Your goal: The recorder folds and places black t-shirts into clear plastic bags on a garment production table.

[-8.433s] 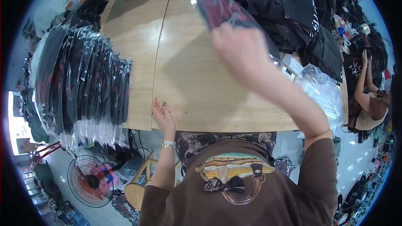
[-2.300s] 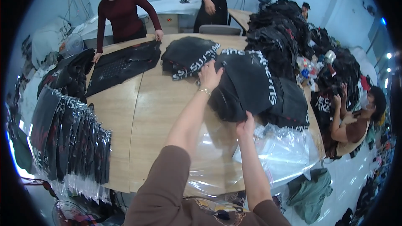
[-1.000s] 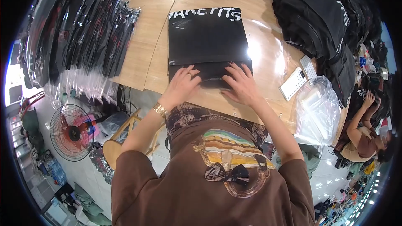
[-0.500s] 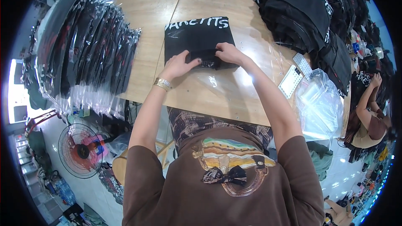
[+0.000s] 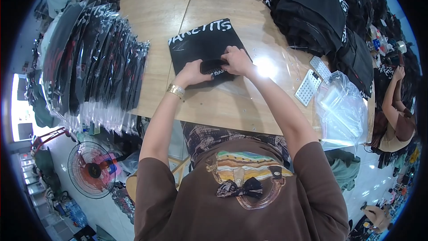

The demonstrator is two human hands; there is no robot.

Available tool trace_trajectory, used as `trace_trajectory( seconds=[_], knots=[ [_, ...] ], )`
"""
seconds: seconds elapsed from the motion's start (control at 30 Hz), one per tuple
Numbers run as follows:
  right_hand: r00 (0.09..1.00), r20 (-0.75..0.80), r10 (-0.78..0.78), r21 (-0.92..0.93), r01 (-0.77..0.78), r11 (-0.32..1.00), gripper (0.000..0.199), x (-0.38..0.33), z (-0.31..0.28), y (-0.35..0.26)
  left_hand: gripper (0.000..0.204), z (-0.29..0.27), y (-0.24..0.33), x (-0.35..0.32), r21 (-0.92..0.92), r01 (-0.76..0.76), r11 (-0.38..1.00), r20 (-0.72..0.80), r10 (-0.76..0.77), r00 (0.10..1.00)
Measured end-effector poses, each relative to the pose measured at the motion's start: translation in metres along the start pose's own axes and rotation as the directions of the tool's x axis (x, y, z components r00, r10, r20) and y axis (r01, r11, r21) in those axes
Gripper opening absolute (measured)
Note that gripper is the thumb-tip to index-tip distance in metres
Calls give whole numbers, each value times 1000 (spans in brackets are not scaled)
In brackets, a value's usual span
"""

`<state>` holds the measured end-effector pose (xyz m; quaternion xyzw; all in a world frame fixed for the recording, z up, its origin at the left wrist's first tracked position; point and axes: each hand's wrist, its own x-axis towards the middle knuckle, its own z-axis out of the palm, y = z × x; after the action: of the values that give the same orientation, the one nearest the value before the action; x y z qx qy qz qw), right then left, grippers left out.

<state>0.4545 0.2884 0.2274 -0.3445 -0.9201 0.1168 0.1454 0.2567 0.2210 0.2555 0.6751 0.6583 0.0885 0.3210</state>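
Black fabric between both hands: gripped the folded black garment (image 5: 205, 47) by its near edge, in front of the body, on the pale wooden tabletop (image 5: 156, 22), slightly across the seam between two boards. Closed the left hand (image 5: 192, 72) around the near left part, with the thumb toward the middle and the fingers bent over the cloth; pinched the raised flap with the curled fingers of the right hand (image 5: 237, 60). Could not tell the exact place of the hidden fingertips. A second earlier, rested both hands flat on a squared-up rectangle; by this moment, had lifted the near edge into a dark, gaping fold, baring a little white lettering between the hands. Turned the whole piece as well, from nearly straight to a clear slant, with the printed far edge higher toward the right. Judging by this, had gone from pressing flat to shaping the near edge, apparently without finishing that fold. Left alone, to the right, the clear plastic bags (image 5: 341, 111), white dotted cards (image 5: 307, 87) and heaped black garments (image 5: 307, 18); to the left, the row of bagged black garments (image 5: 93, 58).
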Motion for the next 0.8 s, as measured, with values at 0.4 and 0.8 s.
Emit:
trace_trajectory(
  seconds=[0.4,0.8],
  knots=[
    [937,245,249,72,-274,959,24,49,-19,-8,39,-21,-12,19,-44,61,997,-102,-66,993],
    [953,178,245,-110,-228,967,22,62,1,-6,51,-15,-38,42,-85,70,994,13,-70,997]
  ],
)
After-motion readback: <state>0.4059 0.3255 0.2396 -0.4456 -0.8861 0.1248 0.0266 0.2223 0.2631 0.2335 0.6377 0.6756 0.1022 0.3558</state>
